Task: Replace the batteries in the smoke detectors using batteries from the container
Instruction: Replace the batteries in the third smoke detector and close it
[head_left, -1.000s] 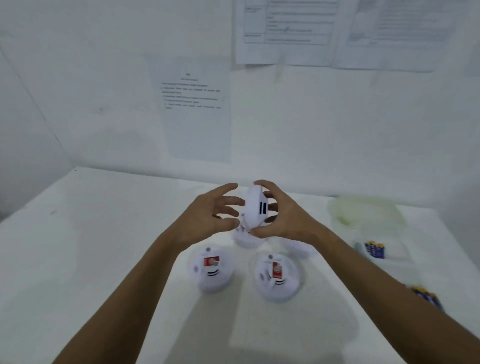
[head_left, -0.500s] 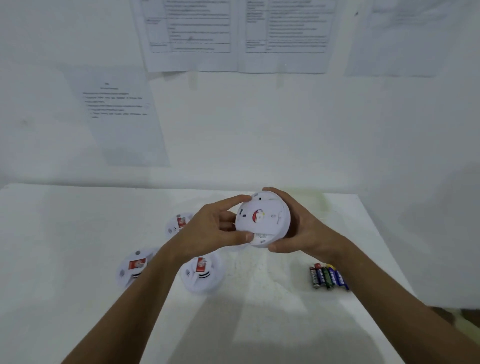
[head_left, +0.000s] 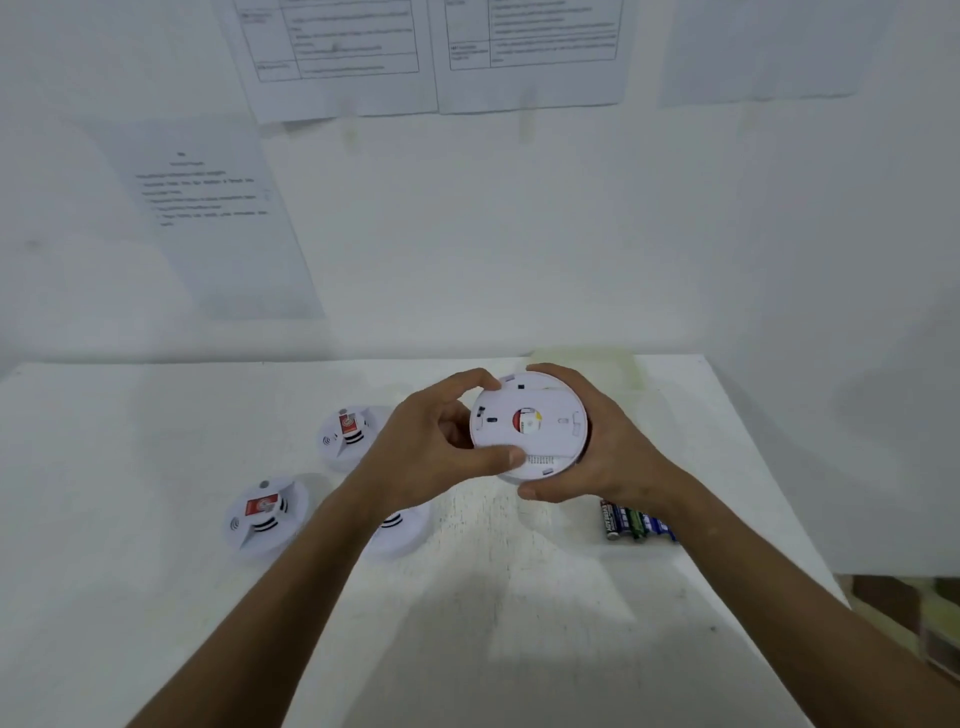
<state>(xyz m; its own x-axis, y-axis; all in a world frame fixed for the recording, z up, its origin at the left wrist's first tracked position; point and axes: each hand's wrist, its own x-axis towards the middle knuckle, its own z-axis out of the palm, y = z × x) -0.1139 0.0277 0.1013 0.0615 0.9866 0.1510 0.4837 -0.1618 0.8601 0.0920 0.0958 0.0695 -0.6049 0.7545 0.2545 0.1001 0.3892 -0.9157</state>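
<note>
We see a white table (head_left: 156, 597) pushed against a white wall (head_left: 519, 234) hung with printed sheets (head_left: 218, 208). Three smoke detectors lie on it at left: one at the back (head_left: 347, 435), one nearer the front (head_left: 262, 514), one partly behind the left forearm (head_left: 402, 530). A row of batteries (head_left: 631, 521) lies at right, beside the right wrist. Above the table, both hands hold a fourth detector (head_left: 530, 426), its flat back towards us. The left hand (head_left: 421, 457) pinches its left rim, thumb and fingers curled; the right hand (head_left: 597, 452) wraps around its right side.
</note>
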